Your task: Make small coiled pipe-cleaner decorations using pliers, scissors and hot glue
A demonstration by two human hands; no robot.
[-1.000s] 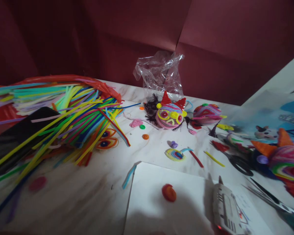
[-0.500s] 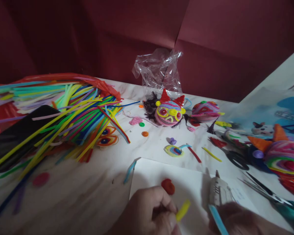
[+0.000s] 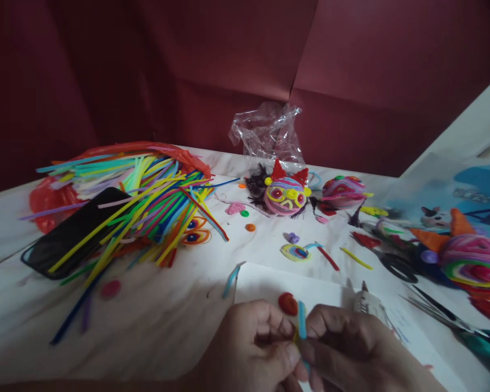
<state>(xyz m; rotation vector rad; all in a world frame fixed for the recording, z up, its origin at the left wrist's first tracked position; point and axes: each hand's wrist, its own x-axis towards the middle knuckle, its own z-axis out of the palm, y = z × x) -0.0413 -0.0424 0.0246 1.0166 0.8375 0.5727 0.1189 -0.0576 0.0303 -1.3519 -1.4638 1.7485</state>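
Note:
At the bottom centre my left hand (image 3: 253, 348) and my right hand (image 3: 347, 348) meet over a white sheet of paper (image 3: 261, 283). Both are closed in a pinch, fingertips touching. Between them stands a short blue pipe cleaner piece (image 3: 301, 320), held by my right hand. My left fingers pinch a small yellow piece (image 3: 295, 334), mostly hidden. A red coiled disc (image 3: 288, 303) lies on the paper just beyond my fingers. A glue gun (image 3: 365, 299) pokes out behind my right hand.
A big pile of coloured pipe cleaners (image 3: 147, 201) lies at the left over a black phone (image 3: 65, 239). Coiled cat-faced figures (image 3: 286, 193) and a crumpled clear bag (image 3: 265, 133) sit at the back. Scissors (image 3: 396, 267), tweezers (image 3: 441, 313) and more figures (image 3: 473, 261) lie at the right.
My hands rose into view from the bottom edge and came together. The blue piece in my right hand now stands against the yellow piece in my left. The view shifted slightly right.

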